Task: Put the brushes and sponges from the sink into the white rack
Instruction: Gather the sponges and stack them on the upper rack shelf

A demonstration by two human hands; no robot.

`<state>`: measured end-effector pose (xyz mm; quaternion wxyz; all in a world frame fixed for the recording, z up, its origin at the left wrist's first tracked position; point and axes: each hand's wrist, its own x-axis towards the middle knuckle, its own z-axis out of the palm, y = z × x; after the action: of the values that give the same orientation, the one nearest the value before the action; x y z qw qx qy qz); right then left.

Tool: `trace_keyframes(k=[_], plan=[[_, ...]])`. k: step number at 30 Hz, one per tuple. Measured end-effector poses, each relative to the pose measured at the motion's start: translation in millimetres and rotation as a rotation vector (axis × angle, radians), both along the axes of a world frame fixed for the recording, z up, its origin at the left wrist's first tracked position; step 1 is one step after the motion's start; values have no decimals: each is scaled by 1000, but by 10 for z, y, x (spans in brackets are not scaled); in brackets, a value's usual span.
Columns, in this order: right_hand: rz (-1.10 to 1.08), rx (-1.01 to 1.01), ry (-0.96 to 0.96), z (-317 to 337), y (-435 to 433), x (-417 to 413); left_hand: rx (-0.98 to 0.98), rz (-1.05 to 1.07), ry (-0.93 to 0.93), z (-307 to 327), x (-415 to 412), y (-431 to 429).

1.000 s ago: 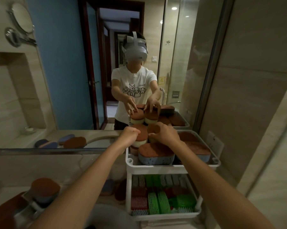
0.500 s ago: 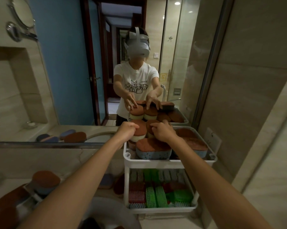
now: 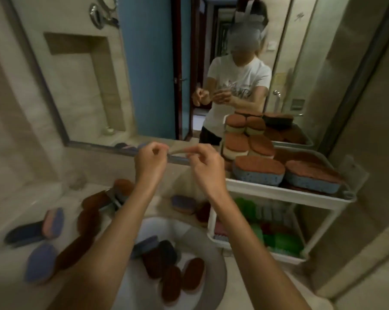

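Several brown-topped and blue sponges (image 3: 166,260) lie in the white sink (image 3: 157,227) below my arms. The white rack (image 3: 278,193) stands to the right. Its top tier is stacked with brown-topped sponges (image 3: 258,170), and its lower tier holds green, red and white brushes (image 3: 276,238). My left hand (image 3: 151,162) and my right hand (image 3: 205,168) hover close together above the sink, left of the rack, fingers curled in and holding nothing.
More sponges (image 3: 41,260) lie on the counter left of the sink, and others (image 3: 182,204) sit behind it near the tap. A mirror (image 3: 144,63) faces me. A tiled wall (image 3: 357,108) stands close behind the rack on the right.
Both hands have drawn back from the stacked sponges on the rack's top tier to a spot above the sink. The view has tilted down and left, revealing the sink.
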<state>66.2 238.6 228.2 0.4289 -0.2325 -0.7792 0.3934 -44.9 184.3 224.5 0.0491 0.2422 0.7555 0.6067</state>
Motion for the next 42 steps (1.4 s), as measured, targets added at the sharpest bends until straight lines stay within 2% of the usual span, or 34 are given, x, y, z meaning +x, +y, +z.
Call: trace_keyframes(k=[4, 8, 12, 16, 20, 23, 26, 31, 38, 40, 42], plan=[[214, -254, -99, -577, -632, -439, -115, 82, -253, -732, -286, -737], [259, -488, -270, -1328, -1171, -920, -279, 127, -342, -1525, -653, -1476], [298, -532, -522, -2034, -1712, -1345, -425, 190, -430, -2045, -1076, -2216], [307, -442, -754, -2362, -2186, -1819, -705, 214, -317, -2360, -1591, -2706], [314, -348, -831, -2499, -2385, -2274, -900, 224, -168, -2502, -2004, -2900], [283, -250, -946, -2525, -2381, -2472, -965, 109, -20, -2570, -2193, -2873], [261, -234, -1030, -2557, -2383, -2586, -1018, -20, 97, -2633, -2287, -2796], [144, -232, -1057, -2633, -2435, -2653, -1203, -154, 154, -2651, -2337, -2715], [101, -276, -1065, -2613, -2424, -2623, -1296, -112, 104, -2667, -2325, -2662], [108, -281, -1065, -2635, -2408, -2589, -1182, -69, 10, -2635, -2326, -2693], [112, -270, -1048, -2674, -2405, -2541, -862, 14, -212, -2567, -2354, -2780]])
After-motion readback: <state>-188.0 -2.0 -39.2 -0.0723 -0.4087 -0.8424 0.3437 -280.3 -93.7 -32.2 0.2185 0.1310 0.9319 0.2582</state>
